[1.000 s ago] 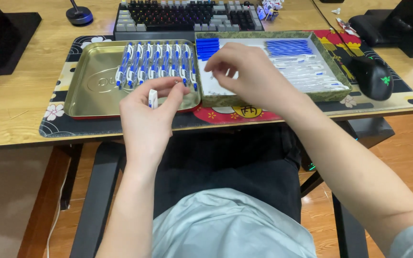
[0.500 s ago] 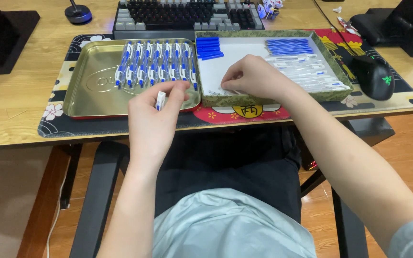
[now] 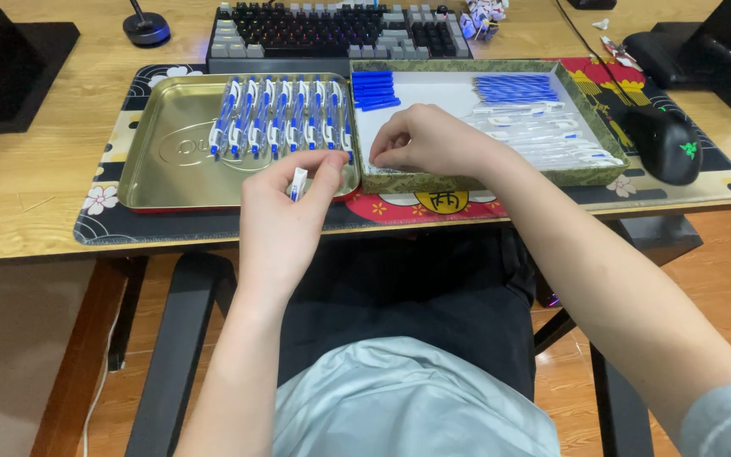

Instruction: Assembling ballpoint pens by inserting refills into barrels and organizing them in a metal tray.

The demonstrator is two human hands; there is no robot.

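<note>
A small white and blue pen part (image 3: 297, 183) is pinched between the thumb and the fingers of the left hand (image 3: 279, 222); the fingers are closed together on it. The part is held upright just in front of the near rim of the gold tray (image 3: 162, 161), at its right end. Inside the tray, along the far side, a row of white and blue pens (image 3: 281, 125) is laid side by side.

Directly to the right of the tray, touching it, a green box (image 3: 590, 173) is placed. The right hand (image 3: 433, 140) is lowered into the left part of this box, with the fingers curled downward; whether something is gripped cannot be told. In the box, blue refills (image 3: 375, 90) are seen at the far left corner, more blue sticks (image 3: 513, 88) further right, and clear barrels (image 3: 543, 140) beside the hand.

Behind the tray a keyboard (image 3: 340, 30) is standing, and right of the box a black mouse (image 3: 666, 144) is lying.
</note>
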